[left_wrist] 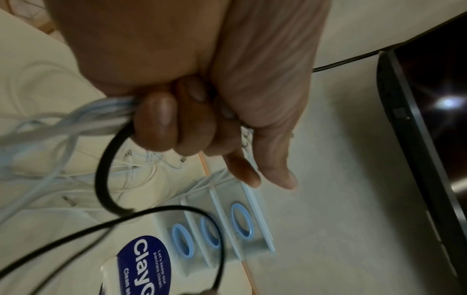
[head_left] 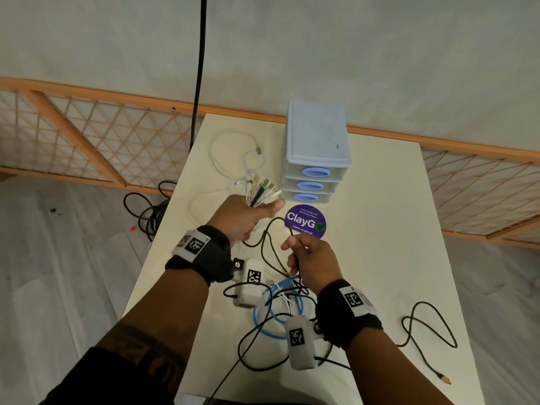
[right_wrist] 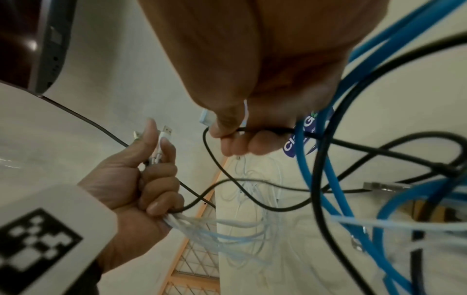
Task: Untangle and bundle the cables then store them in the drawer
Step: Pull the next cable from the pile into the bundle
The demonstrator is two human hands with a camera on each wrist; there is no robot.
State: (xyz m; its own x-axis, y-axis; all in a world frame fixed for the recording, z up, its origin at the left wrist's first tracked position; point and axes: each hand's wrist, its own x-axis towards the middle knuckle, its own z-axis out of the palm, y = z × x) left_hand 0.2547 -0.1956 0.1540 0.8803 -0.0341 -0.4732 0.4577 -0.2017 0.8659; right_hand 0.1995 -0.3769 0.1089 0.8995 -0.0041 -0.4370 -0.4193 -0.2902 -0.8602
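My left hand (head_left: 248, 214) grips a bunch of cable ends (head_left: 261, 192), mostly white with one black, plugs pointing up toward the drawers; its fingers (left_wrist: 161, 119) curl round the white cables (left_wrist: 50, 123). My right hand (head_left: 304, 252) pinches a thin black cable (head_left: 268, 247) between thumb and fingers (right_wrist: 235, 145), just in front of the left hand. A coiled blue cable (head_left: 263, 317) lies under my right wrist, tangled with more black cable (head_left: 426, 328). Loose white cable loops (head_left: 230, 153) lie left of the light-blue three-drawer unit (head_left: 315, 147), whose drawers are closed.
A round purple ClayGo sticker (head_left: 305, 221) sits on the cream table (head_left: 380, 214) before the drawers. Black cables (head_left: 149, 211) trail on the floor left of the table. A wooden lattice rail (head_left: 87, 135) runs behind. A dark screen (left_wrist: 434, 119) shows in the left wrist view.
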